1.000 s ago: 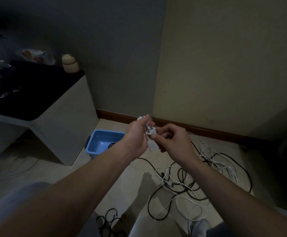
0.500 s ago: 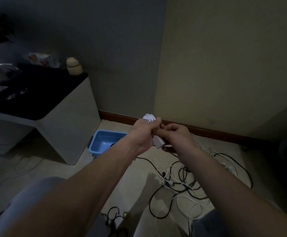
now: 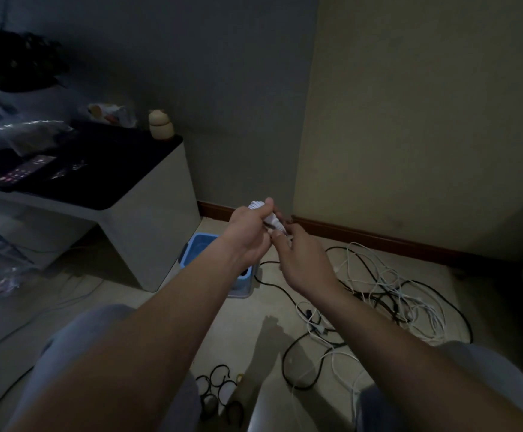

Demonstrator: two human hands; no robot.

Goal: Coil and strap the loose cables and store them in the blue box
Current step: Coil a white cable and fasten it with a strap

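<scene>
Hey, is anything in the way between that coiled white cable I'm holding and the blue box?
Nothing visible. The left hand grips the coiled white cable up over the open blue box; only the left forearm overlaps the box in view, and the loose cables lie to its right.

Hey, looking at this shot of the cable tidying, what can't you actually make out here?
Head view, dim throughout.
1. Whether the bundle is strapped: fingers of the left hand cover it.
2. Whether the right hand grips the bundle: its back faces the camera.
3. What the blue box holds: the left arm covers most of it.
4. How many floor cables there are: they are tangled and dim.
</scene>
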